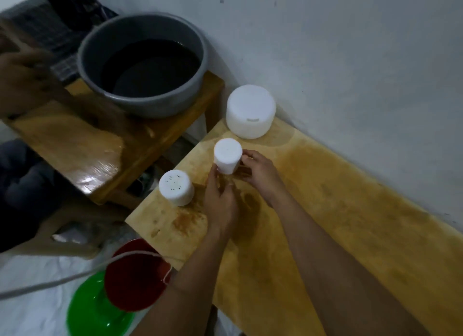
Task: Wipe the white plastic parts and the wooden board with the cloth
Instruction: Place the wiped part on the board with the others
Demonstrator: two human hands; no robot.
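A long wooden board (325, 210) runs along the wall, damp and stained. Three white plastic parts stand on it: a large round one (250, 111) at the far end, a middle cylinder (227, 155), and a small perforated one (176, 187) near the left edge. My left hand (220, 200) touches the middle cylinder's lower left side, and my right hand (260, 172) holds its right side with curled fingers. No cloth is visible.
A grey basin (142, 64) of dark water sits on a wooden stool (100, 145) to the left. A red bowl (135, 278) and a green bowl (97, 310) lie on the floor below the board. Another person's blurred hand (22, 80) is at far left.
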